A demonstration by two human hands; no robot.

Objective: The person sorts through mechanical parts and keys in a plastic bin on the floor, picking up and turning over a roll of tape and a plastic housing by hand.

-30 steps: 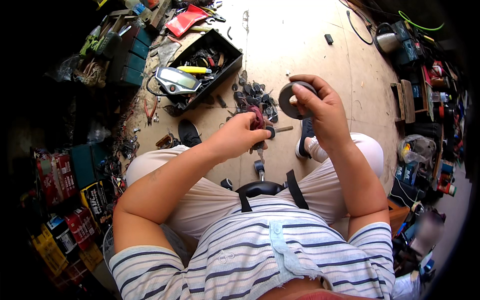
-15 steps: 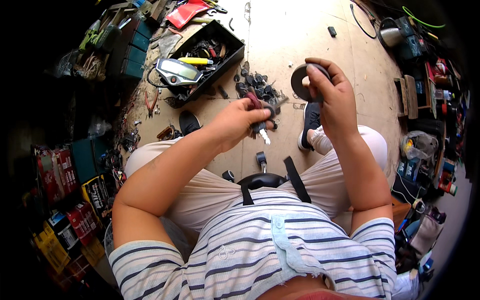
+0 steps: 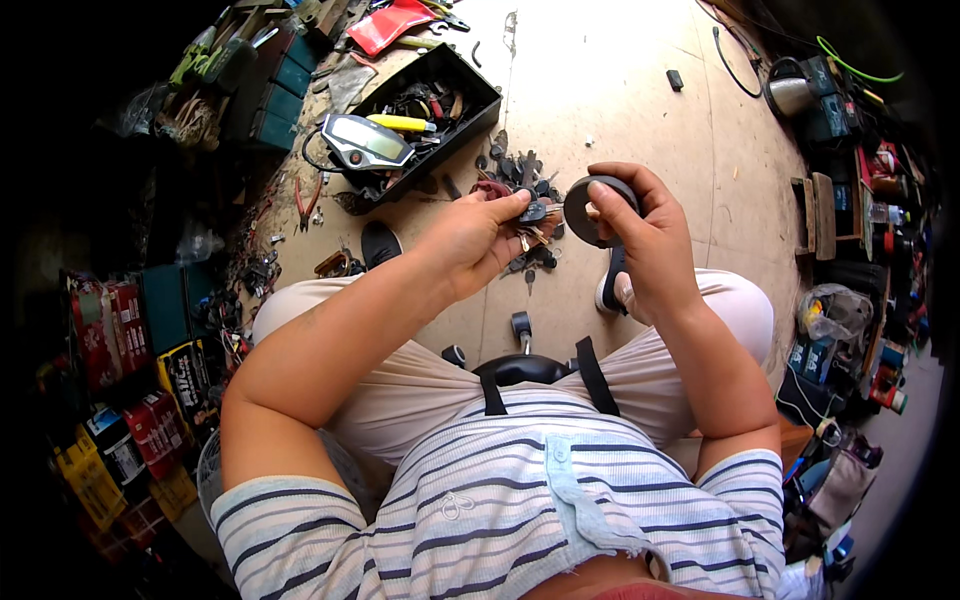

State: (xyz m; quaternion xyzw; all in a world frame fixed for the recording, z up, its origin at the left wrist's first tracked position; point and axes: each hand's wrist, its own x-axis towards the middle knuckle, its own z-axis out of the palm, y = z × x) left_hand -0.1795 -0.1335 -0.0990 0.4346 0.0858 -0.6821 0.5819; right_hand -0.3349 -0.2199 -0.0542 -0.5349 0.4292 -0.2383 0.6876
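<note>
My left hand (image 3: 475, 235) is closed on a bunch of keys (image 3: 532, 210) with black heads, metal blades and something maroon (image 3: 491, 188) among them. My right hand (image 3: 645, 235) grips a thick dark round disc (image 3: 582, 215), thumb over its middle where a pale centre shows. The disc is held just right of the bunch, close to the key blades; whether they touch I cannot tell. Beneath my hands lies a pile of loose keys (image 3: 545, 257) on the floor, partly hidden by them.
A black bin (image 3: 460, 135) of tools, with a display unit (image 3: 362, 140) on its rim, stands front left. Red-handled pliers (image 3: 306, 205) lie beside it. Stacked boxes (image 3: 110, 320) crowd the left; a kettle (image 3: 788, 90) and piled clutter line the right. A wheeled stool (image 3: 522, 369) is under me.
My left hand has risen a little and its keys have turned. My right hand went up and right, then came back down and leftward with the disc, closer to the bunch.
</note>
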